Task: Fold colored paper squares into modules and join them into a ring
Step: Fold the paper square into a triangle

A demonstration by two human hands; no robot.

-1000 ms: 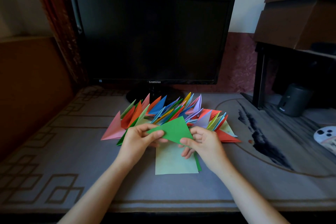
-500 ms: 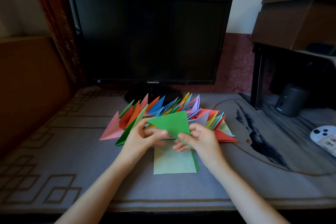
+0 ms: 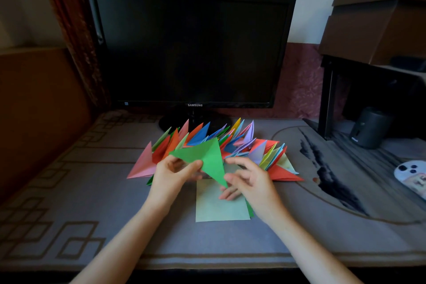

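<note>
I hold the folded sheet (image 3: 207, 154) in my left grip (image 3: 175, 173), above the worktop (image 3: 92, 203). My right grip (image 3: 251, 182) is just beside the sheet's lower tip, fingers loose. Beneath both grips a flat sheet (image 3: 219, 207) lies on the worktop. Behind my grips the folded modules (image 3: 207, 136) fan from left to right, and behind those stands the monitor (image 3: 191, 48). At far right a box (image 3: 380, 23) sits on a stand (image 3: 327, 99), with a small cylinder (image 3: 368, 129) beneath it and a phone (image 3: 411, 176) nearer me.

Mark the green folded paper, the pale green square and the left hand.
green folded paper (image 3: 207, 157), head view, middle of its face
pale green square (image 3: 216, 211), head view, bare lower half
left hand (image 3: 170, 175), head view, back of the hand
</note>
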